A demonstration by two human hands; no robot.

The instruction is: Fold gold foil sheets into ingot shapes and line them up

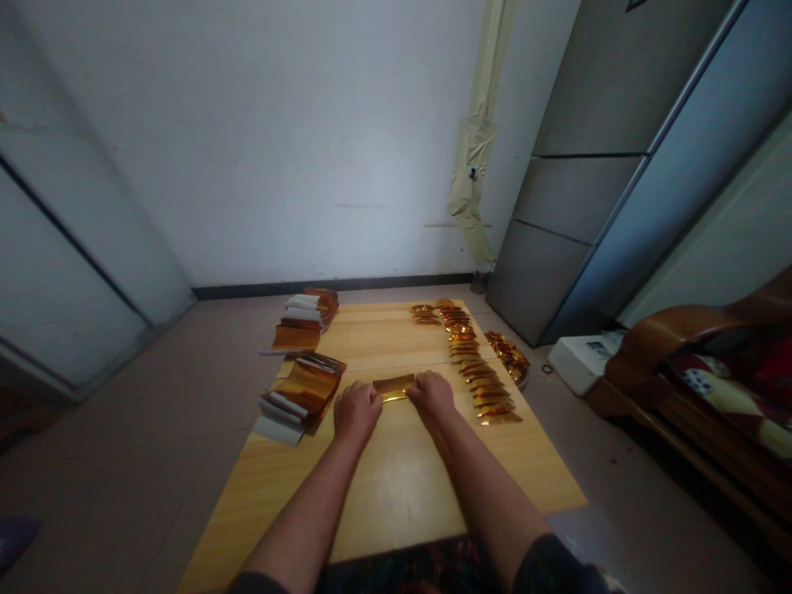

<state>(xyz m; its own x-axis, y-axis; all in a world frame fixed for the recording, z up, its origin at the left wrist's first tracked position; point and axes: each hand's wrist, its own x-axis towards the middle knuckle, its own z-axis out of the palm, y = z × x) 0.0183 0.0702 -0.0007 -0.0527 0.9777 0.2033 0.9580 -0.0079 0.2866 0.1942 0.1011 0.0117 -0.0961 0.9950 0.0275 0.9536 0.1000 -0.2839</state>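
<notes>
left hand [359, 410] + right hand [434, 393]: 2 | gold foil sheet [394, 386]: 1 | foil-paper piles [313, 384]: 2 | folded-foil rows [475, 369]: 2, one long, one short, pieces overlapping too closely to count | foil heap [508, 356]: 1 | desk [402, 487]: 1 | refrigerator [585, 165]: 1, three front doors | white box [575, 367]: 1

Dark sleeves [550, 565] are stopping around elbow level, leaving both forearms [495, 487], the left hand [357, 410] and the right hand [436, 396] bare, while dark cloth [402, 565] mottled with muted green and red is showing between them.
</notes>
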